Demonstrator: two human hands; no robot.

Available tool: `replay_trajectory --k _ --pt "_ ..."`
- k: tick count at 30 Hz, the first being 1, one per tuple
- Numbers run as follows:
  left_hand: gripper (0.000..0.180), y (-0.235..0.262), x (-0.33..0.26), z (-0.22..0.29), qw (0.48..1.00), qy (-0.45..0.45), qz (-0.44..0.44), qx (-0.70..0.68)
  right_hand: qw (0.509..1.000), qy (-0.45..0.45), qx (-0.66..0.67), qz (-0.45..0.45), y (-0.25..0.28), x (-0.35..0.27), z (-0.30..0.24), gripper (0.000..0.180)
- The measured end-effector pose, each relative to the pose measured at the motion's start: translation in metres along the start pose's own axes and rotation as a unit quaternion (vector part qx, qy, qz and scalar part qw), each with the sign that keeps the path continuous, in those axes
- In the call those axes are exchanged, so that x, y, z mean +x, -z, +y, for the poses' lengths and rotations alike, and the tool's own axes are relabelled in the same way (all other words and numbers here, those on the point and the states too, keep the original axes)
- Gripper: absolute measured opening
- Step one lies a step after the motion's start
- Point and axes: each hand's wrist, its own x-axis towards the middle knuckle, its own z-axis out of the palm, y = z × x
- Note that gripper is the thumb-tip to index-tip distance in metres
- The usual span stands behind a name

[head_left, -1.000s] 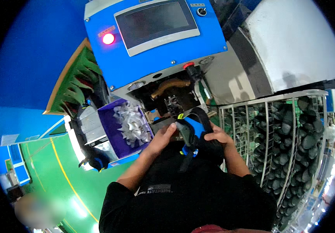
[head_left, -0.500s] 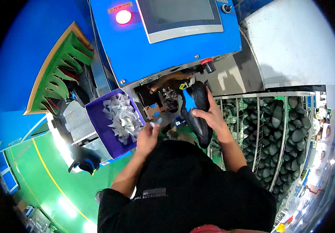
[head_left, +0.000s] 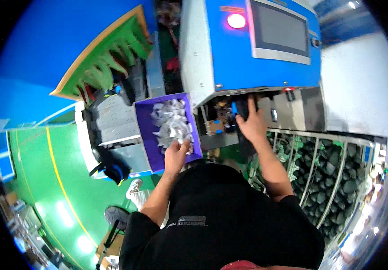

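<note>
My right hand (head_left: 253,125) grips a black shoe (head_left: 246,146) beneath the front of the blue machine (head_left: 230,58). Its thumb lies on the near side and its fingers reach up along the shoe, whose far end is hidden in shadow under the housing. My left hand (head_left: 174,157) is at the near edge of a purple box (head_left: 146,135). Its thumb and fingertips close on a white curled piece (head_left: 180,140) among several alike in the box; blur hides the exact hold.
A wire rack (head_left: 311,180) packed with dark shoe-shaped pieces stands at right. Green flaps (head_left: 113,63) hang in a wooden frame at left, above a grey bench (head_left: 115,121). Black-and-blue shoe parts (head_left: 115,171) lie at its near edge. The machine carries a lit red lamp (head_left: 236,21) and a screen (head_left: 279,31).
My left hand has gone from beside the machine's opening into the purple box. My right hand has pushed the shoe further under the machine. The view has swung left.
</note>
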Motion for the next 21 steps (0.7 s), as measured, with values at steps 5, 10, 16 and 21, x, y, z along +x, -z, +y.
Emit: replay_trajectory --k 5,10,16,21 --pt "0.052 0.037 -0.002 -0.014 0.981 -0.066 0.132 0.124 1.0 0.018 -0.022 -0.01 0.006 -0.01 -0.011 0.093" --pt "0.04 0.049 -0.012 0.008 0.986 -0.043 0.077 0.14 0.995 0.063 -0.015 0.078 -0.011 -0.022 0.001 0.094" --pt "0.045 0.006 0.003 0.027 0.988 -0.085 -0.115 0.062 0.985 0.037 0.059 0.159 0.005 -0.05 -0.01 0.094" --pt "0.067 -0.053 0.006 0.047 0.88 0.106 -0.42 -0.197 0.986 0.024 0.1 0.131 -0.002 -0.142 0.027 0.089"
